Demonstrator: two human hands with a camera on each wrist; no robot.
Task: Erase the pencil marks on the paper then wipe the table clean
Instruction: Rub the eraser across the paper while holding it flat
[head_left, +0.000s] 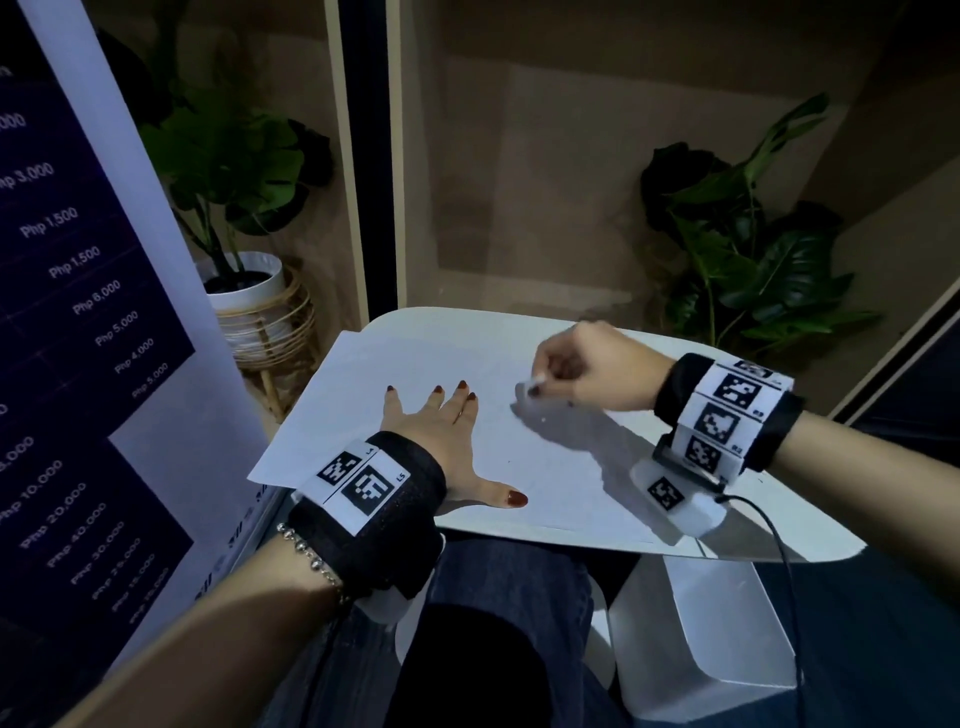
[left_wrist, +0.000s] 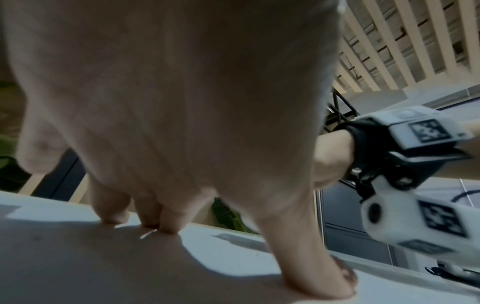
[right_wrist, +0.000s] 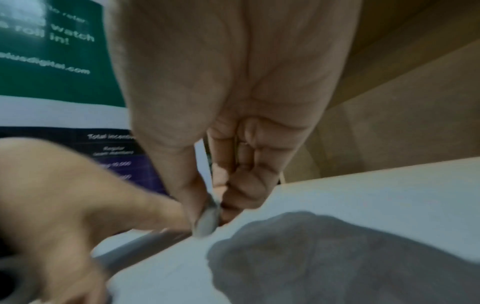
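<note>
A white sheet of paper (head_left: 415, 364) lies on a small white table (head_left: 779, 519). My left hand (head_left: 441, 421) lies flat on the paper's near left part with fingers spread, pressing it down; the left wrist view shows the left hand's fingertips (left_wrist: 168, 224) and thumb on the sheet. My right hand (head_left: 576, 369) pinches a small white eraser (head_left: 531, 387) between thumb and fingers, its tip down on the paper to the right of the left hand. In the right wrist view the eraser (right_wrist: 207, 220) touches the paper (right_wrist: 363, 195). Pencil marks are too faint to make out.
A tall banner with printed figures (head_left: 78, 312) stands close on the left. A potted plant in a rattan stand (head_left: 249, 291) sits behind it and another plant (head_left: 753, 249) at the back right. A cable (head_left: 779, 540) hangs from the right wrist device. My knees are under the table's near edge.
</note>
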